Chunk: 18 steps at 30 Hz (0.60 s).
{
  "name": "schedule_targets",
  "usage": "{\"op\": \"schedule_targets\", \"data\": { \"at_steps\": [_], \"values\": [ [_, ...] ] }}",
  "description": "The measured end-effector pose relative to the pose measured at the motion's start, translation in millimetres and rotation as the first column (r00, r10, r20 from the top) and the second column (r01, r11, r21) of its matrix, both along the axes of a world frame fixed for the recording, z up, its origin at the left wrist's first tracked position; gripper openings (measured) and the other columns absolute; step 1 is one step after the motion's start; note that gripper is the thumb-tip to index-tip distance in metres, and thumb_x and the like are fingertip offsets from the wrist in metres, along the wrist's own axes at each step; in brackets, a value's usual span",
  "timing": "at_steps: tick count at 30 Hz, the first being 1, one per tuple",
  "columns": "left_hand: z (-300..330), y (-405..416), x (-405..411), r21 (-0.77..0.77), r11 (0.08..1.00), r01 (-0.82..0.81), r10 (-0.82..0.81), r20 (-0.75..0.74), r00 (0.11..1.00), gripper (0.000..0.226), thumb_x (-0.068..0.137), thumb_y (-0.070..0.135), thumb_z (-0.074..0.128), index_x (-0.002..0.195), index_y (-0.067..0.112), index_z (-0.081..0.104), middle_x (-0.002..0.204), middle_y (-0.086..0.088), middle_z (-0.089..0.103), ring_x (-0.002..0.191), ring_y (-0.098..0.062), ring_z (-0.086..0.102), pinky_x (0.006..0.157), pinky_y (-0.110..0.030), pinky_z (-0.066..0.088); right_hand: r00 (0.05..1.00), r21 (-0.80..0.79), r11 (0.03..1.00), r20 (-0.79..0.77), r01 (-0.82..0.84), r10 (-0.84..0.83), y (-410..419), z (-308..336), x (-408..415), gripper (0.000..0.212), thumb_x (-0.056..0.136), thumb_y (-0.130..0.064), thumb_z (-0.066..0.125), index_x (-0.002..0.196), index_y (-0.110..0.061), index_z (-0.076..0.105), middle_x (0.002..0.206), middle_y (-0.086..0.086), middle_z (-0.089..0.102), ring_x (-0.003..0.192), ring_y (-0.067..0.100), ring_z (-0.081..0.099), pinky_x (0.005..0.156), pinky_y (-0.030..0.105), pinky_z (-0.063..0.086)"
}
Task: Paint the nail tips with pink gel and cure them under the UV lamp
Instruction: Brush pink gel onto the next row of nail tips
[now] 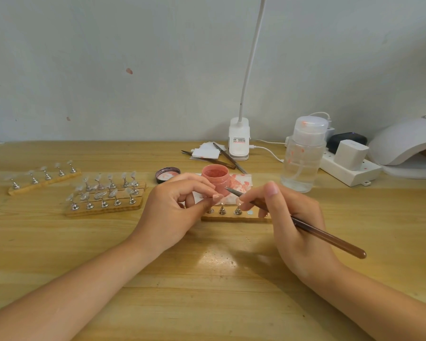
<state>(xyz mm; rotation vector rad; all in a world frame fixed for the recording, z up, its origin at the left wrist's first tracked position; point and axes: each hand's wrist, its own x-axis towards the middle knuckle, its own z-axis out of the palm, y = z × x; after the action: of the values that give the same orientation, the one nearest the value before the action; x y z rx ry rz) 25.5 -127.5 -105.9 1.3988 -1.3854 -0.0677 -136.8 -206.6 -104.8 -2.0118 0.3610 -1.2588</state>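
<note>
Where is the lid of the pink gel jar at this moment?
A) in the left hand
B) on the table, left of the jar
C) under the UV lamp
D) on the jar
B: the lid lies upturned on the table, just left of the open jar.

Left hand (175,205) fingers curled, thumb-forefinger pinching; right hand (288,217) fingers curled in pen-style grip.
</note>
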Motion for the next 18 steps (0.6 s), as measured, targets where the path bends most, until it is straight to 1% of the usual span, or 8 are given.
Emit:
{"op": "schedule_targets", "data": {
  "at_steps": [4, 6, 9, 11, 13, 15, 17, 18],
  "values": [
    [0.2, -0.2, -0.4, -0.004, 1.000, 0.018, -0.018, 0.002, 1.000, 0.006, 0.071, 0.020, 0.069, 0.074, 0.016, 0.070, 0.080, 0.005, 0.065, 0.044, -0.006, 0.038, 0.049, -0.012, 0.033, 0.998, -0.059, 0.998, -0.062, -0.008, 0.004, 1.9, 0.7, 0.6, 0.040, 0.092, -0.040, 0.033, 0.078, -0.028, 0.068, 0.073, -0.012, 0.066, 0.075, 0.004, 0.061, 0.066, 0.019, 0.043],
    [-0.5, -0.7, -0.5, -0.011, 1.000, 0.008, -0.009, -0.008, 1.000, 0.003, 0.070, 0.016, 0.071, 0.073, 0.015, 0.071, 0.077, 0.007, 0.062, 0.044, -0.004, 0.039, 0.049, -0.010, 0.032, 0.994, -0.094, 0.994, -0.102, -0.060, 0.051, 3.9, 0.2, 0.4, 0.042, 0.093, -0.043, 0.034, 0.076, -0.027, 0.068, 0.069, -0.015, 0.064, 0.071, 0.002, 0.059, 0.064, 0.016, 0.041],
    [-0.7, -1.1, -1.1, -0.016, 1.000, -0.010, 0.010, -0.019, 1.000, 0.008, 0.069, 0.022, 0.070, 0.072, 0.015, 0.071, 0.075, 0.008, 0.060, 0.043, -0.004, 0.040, 0.048, -0.010, 0.033, 0.992, -0.056, 0.991, -0.054, -0.119, 0.116, 4.8, -1.3, -1.2, 0.055, 0.094, -0.049, 0.031, 0.073, -0.019, 0.071, 0.065, -0.007, 0.066, 0.065, 0.006, 0.061, 0.062, 0.018, 0.043],
    [-0.5, -0.9, -1.1, -0.023, 1.000, -0.010, 0.009, -0.015, 1.000, 0.008, 0.069, 0.023, 0.070, 0.072, 0.017, 0.071, 0.075, 0.009, 0.060, 0.044, -0.004, 0.041, 0.048, -0.010, 0.033, 0.998, -0.067, 0.996, -0.013, -0.067, 0.066, 3.2, -0.2, -0.7, 0.045, 0.094, -0.043, 0.034, 0.076, -0.022, 0.069, 0.069, -0.007, 0.067, 0.070, 0.007, 0.062, 0.064, 0.021, 0.044],
    [-0.8, -0.9, -1.2, -0.028, 1.000, -0.012, 0.012, -0.011, 1.000, 0.006, 0.069, 0.023, 0.070, 0.072, 0.018, 0.071, 0.074, 0.009, 0.059, 0.044, -0.004, 0.041, 0.048, -0.011, 0.032, 0.999, -0.079, 0.997, -0.045, -0.004, 0.000, 1.9, 1.4, 0.7, 0.037, 0.093, -0.039, 0.033, 0.078, -0.029, 0.066, 0.073, -0.012, 0.066, 0.076, 0.006, 0.062, 0.067, 0.023, 0.045],
    [-1.2, -1.0, -0.6, -0.019, 1.000, -0.013, 0.012, -0.029, 1.000, 0.003, 0.070, 0.019, 0.071, 0.072, 0.017, 0.071, 0.074, 0.009, 0.059, 0.044, -0.004, 0.041, 0.048, -0.011, 0.032, 0.997, -0.028, 0.999, -0.076, -0.031, 0.029, 1.6, -0.1, 1.0, 0.039, 0.091, -0.041, 0.033, 0.075, -0.030, 0.067, 0.070, -0.011, 0.067, 0.074, 0.006, 0.062, 0.066, 0.020, 0.045],
    [-1.7, -1.0, -0.1, -0.012, 0.999, -0.030, 0.029, -0.039, 0.999, 0.006, 0.070, 0.014, 0.073, 0.071, 0.019, 0.071, 0.074, 0.011, 0.059, 0.044, -0.003, 0.041, 0.049, -0.011, 0.033, 0.993, 0.060, 0.993, -0.052, -0.102, 0.105, 3.8, -1.3, 0.2, 0.046, 0.090, -0.043, 0.035, 0.069, -0.023, 0.070, 0.064, -0.004, 0.067, 0.066, 0.008, 0.063, 0.062, 0.017, 0.043],
    [-1.8, -0.9, -0.1, -0.011, 0.999, -0.030, 0.030, -0.041, 0.999, 0.006, 0.070, 0.014, 0.073, 0.070, 0.019, 0.070, 0.074, 0.011, 0.059, 0.044, -0.003, 0.042, 0.049, -0.011, 0.034, 0.993, 0.070, 0.991, -0.030, -0.113, 0.115, 4.6, -1.7, -0.3, 0.047, 0.090, -0.042, 0.035, 0.068, -0.021, 0.071, 0.063, -0.002, 0.067, 0.064, 0.008, 0.063, 0.062, 0.015, 0.043]
  ]
}}
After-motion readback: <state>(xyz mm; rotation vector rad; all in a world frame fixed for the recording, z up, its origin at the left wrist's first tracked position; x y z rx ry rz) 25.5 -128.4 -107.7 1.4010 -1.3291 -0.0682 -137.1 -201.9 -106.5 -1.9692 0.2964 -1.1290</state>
